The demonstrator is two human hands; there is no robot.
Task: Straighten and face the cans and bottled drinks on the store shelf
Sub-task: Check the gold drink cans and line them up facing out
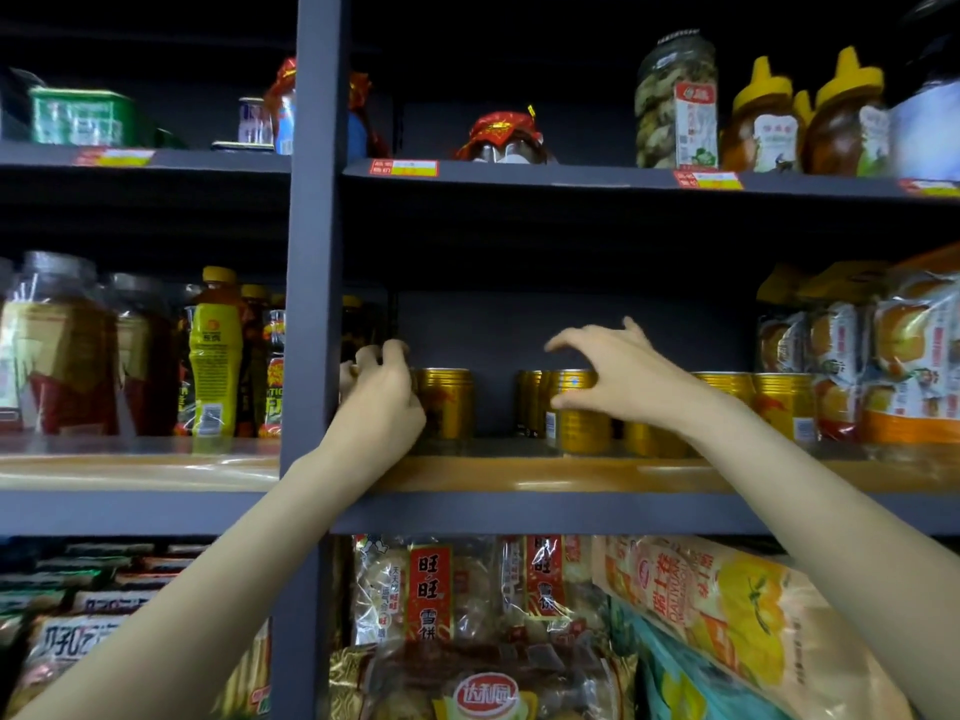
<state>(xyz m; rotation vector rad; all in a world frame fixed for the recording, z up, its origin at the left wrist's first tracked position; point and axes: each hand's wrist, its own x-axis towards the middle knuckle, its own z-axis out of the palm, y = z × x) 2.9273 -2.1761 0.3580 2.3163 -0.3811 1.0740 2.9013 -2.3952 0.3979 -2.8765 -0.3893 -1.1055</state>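
Observation:
Several gold cans stand in a loose row on the middle shelf. My left hand curls its fingers round a can at the row's left end, mostly hidden behind the hand and the upright post. A gold can stands just right of that hand. My right hand reaches over another gold can, with the thumb touching its side and the fingers spread above its top. More gold cans stand farther right. Bottled drinks with yellow caps stand in the left bay.
A dark upright post divides the bays. Wrapped cake packs crowd the shelf's right end. Jars and honey bottles sit on the shelf above. Snack bags fill the shelf below. A gap lies between the two can groups.

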